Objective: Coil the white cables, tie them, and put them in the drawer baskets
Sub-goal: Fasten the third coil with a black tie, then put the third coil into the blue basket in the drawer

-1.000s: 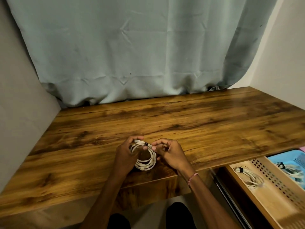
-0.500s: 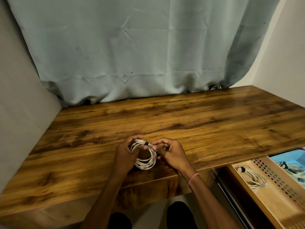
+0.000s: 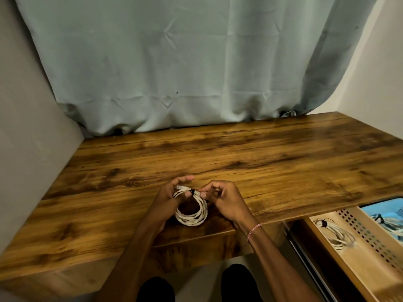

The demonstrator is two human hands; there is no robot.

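1. The white cable coil is at the middle of the desk's front edge, standing roughly on edge between the two hands. Whether its lowest loop touches the wood or hangs just above it cannot be told.
2. A black tie wraps the top of the coil.
3. The left hand grips the top of the coil just left of the tie, with the thumb pressed on the strands and the forefinger stretched out above them.
4. The right hand has its fingers curled and pinches the cable just right of the tie between thumb and fingertips. A pink bracelet sits on that wrist.
5. Below the desk's front right corner a drawer is open. Its beige basket, which has a perforated wall, holds a second coiled cable, white with a dark tie.
6. Beside it to the right, a blue basket holds a pale bundle too blurred to make out.
7. A grey-green curtain hangs along the desk's back edge.
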